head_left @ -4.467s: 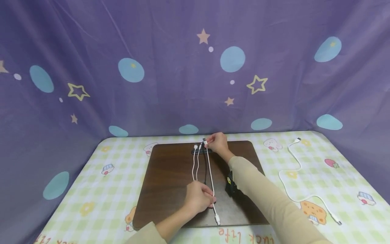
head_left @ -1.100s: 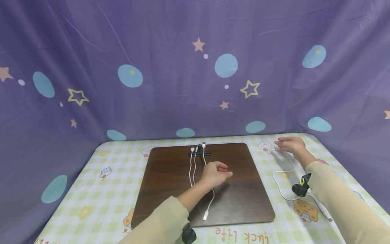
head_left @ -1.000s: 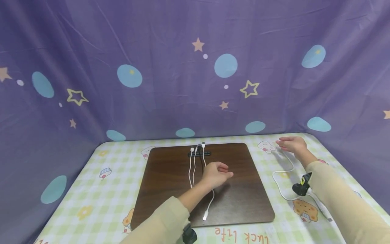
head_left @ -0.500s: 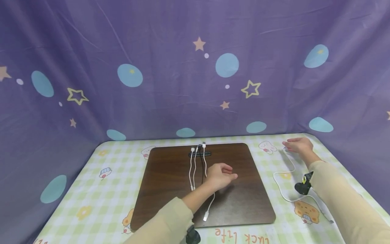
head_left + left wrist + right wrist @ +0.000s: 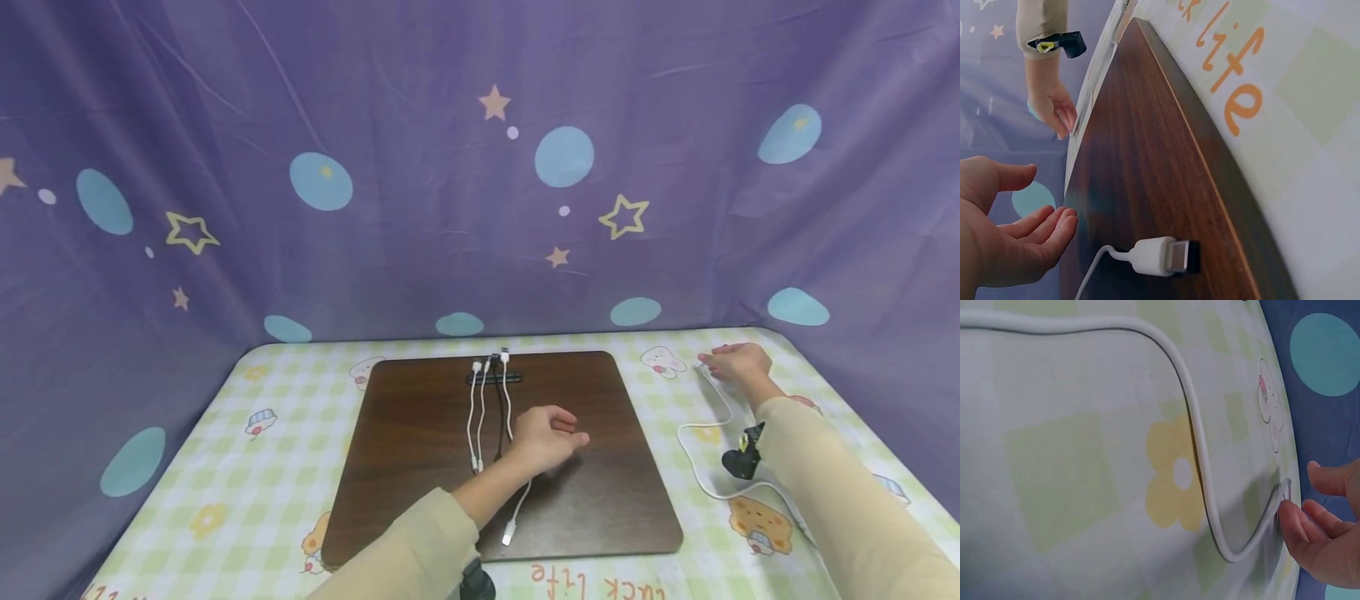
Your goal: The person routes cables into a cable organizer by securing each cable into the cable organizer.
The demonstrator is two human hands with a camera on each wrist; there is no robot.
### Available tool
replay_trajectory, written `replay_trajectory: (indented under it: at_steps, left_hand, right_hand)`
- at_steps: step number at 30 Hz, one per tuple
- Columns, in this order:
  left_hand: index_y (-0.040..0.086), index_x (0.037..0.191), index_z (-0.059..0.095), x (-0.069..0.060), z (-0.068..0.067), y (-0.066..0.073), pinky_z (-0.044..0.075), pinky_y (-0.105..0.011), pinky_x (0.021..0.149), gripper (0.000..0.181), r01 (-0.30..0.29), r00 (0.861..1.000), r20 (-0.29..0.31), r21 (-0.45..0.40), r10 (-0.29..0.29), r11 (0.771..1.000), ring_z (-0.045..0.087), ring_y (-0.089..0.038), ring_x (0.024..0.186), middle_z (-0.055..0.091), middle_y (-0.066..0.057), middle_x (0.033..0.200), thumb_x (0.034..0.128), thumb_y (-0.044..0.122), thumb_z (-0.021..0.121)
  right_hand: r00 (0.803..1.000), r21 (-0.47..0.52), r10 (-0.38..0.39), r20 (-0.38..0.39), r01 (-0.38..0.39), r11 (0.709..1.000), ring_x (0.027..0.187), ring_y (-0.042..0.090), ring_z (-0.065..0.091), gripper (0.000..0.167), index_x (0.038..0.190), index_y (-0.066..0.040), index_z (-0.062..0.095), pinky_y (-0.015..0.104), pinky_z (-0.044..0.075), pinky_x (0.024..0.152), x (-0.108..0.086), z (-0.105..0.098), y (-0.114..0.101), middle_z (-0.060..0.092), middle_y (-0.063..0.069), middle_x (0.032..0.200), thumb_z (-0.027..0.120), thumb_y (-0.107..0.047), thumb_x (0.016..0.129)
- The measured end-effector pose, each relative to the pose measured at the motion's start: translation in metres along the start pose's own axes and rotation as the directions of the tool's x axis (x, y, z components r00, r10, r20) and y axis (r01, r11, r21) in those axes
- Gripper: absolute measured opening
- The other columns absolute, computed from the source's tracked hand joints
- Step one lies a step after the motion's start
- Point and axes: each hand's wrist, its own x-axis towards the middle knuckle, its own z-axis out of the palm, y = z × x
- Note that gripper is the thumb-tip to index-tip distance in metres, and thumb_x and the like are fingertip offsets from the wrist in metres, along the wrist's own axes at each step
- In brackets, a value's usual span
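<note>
My right hand [image 5: 738,367] is at the far end of a loose white USB cable [image 5: 682,442] on the tablecloth's right side. In the right wrist view its fingertips [image 5: 1291,515] reach the cable's end, with the thumb apart from them; the plug there is hidden. My left hand [image 5: 542,435] hovers over the dark brown board [image 5: 600,500], palm inward, fingers relaxed and holding nothing. Below it runs another white USB cable [image 5: 519,504], its metal-tipped plug [image 5: 1154,256] near the board's front edge.
A black cable holder [image 5: 472,379] sits at the board's back edge. Two more white cables [image 5: 471,417] and a black cable [image 5: 501,408] run forward from it. A purple curtain [image 5: 405,267] hangs behind the table.
Earlier, my hands held a white cable at the holder; it now lies there, released. My right hand has moved right to the loose cable, lately lowering and bringing its fingers closer. My left drifted slightly right.
</note>
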Motion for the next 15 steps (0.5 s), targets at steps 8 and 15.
replay_trajectory:
  at_steps: [8, 15]
  left_hand:
    - [0.000, 0.100, 0.069, -0.001, 0.002, -0.001, 0.055, -0.018, 0.069, 0.026, -0.007, 1.000, 0.009, 0.001, 0.007, 1.000, 0.067, -0.010, 0.079, 0.073, -0.009, 0.093, 0.0793, 0.015, 0.077]
    - [0.000, 0.101, 0.070, 0.000, 0.003, 0.002, 0.056, -0.017, 0.069, 0.027, -0.013, 1.000, 0.012, 0.005, 0.013, 1.000, 0.068, -0.010, 0.080, 0.074, -0.009, 0.094, 0.0796, 0.016, 0.077]
  right_hand:
    - [0.982, -0.264, -0.158, -0.106, 0.125, 0.956, 0.103, 0.041, 0.050, 0.048, 0.115, 0.010, 0.060, 0.050, 0.035, 0.103, 0.000, 0.010, 0.002, 0.064, 0.027, 0.104, 0.072, -0.021, 0.080]
    - [0.976, -0.285, -0.169, -0.134, 0.126, 0.950, 0.115, 0.046, 0.047, 0.045, 0.113, 0.010, 0.061, 0.050, 0.034, 0.109, 0.003, 0.016, 0.002, 0.057, 0.031, 0.121, 0.071, -0.014, 0.076]
